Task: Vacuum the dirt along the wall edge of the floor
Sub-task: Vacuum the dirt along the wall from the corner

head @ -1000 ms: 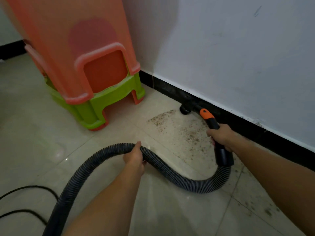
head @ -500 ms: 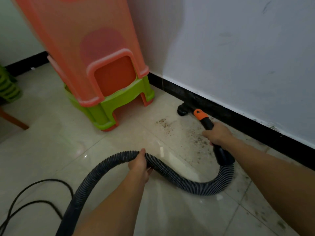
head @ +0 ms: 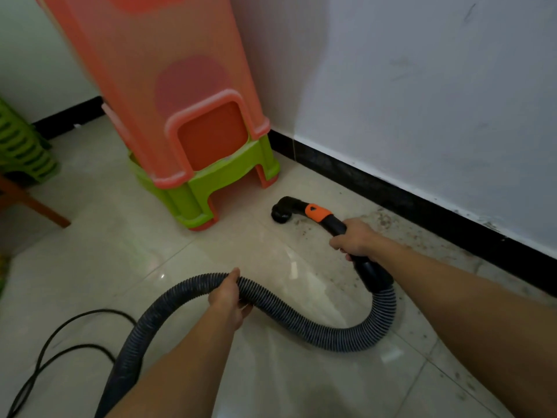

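My right hand (head: 355, 238) grips the black vacuum wand, just behind its orange collar (head: 318, 213). The round black nozzle (head: 280, 213) rests mouth-down on the pale tiles, a short way out from the black skirting (head: 422, 206). My left hand (head: 229, 297) holds the ribbed grey hose (head: 316, 324) where it arches up off the floor; the hose loops right and up into the wand. Brown dirt specks (head: 388, 220) lie on the tiles between the nozzle and the skirting, and more dirt trails toward the lower right along the wall.
A tall stack of orange and green plastic stools (head: 193, 152) stands in the corner, just left of the nozzle. More green stools (head: 21, 146) sit at the far left. A black power cable (head: 60, 351) loops across the floor at lower left.
The nozzle has slid left and away from the skirting, toward the stool stack, and the dirt patch it crossed has gone. The view has shifted left. Both hands keep their grip.
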A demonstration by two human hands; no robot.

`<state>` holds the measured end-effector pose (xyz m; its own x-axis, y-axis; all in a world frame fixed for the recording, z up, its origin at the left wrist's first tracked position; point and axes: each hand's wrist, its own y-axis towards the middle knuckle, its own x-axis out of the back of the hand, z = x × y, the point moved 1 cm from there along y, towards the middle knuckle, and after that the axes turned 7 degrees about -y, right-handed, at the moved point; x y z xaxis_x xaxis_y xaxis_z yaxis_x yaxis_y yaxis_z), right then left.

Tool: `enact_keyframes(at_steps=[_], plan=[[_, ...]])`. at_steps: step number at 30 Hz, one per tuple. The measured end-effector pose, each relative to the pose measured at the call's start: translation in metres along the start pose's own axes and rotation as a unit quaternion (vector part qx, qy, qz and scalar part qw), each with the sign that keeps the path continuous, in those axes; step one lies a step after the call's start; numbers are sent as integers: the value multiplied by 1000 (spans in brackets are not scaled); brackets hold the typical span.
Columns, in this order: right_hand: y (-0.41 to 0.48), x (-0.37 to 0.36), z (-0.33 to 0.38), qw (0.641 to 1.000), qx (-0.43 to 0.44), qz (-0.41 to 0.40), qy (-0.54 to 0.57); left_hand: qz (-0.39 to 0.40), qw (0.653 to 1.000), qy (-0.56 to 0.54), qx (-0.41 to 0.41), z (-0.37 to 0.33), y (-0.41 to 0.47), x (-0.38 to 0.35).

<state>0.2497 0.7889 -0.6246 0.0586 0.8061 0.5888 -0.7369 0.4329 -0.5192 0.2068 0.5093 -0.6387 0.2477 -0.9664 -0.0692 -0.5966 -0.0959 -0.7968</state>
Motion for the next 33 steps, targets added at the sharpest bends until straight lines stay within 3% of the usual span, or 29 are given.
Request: enact_keyframes(at_steps=[2,5,10,13,18,20,26,30,33], plan=[[-5,6,5,997,7,-25,-73,14,1000,0,12,5,-2,-8],[-11,27,6,964,-18,-148,-218,39,999,6,22,10,-5,-23],[-11,55,-10,934,-77,-202,-285,104,993,14,47,20,-13,-48],[-13,62,-26,944,-97,-190,-252,106,994,11,38,22,-15,-59],[-25,74,-68,987,-95,-129,10,81,996,-19,31,17,-6,-62],[-36,72,-76,992,-82,-82,50,85,995,-31,46,19,-6,-64],[-59,67,-66,998,-65,-5,-1,95,992,-26,84,33,-15,-70],[-62,54,-58,992,-71,-85,-66,67,995,-33,59,29,-20,-69],[-63,42,-54,996,-52,-38,-55,33,998,-28,46,22,-18,-61]])
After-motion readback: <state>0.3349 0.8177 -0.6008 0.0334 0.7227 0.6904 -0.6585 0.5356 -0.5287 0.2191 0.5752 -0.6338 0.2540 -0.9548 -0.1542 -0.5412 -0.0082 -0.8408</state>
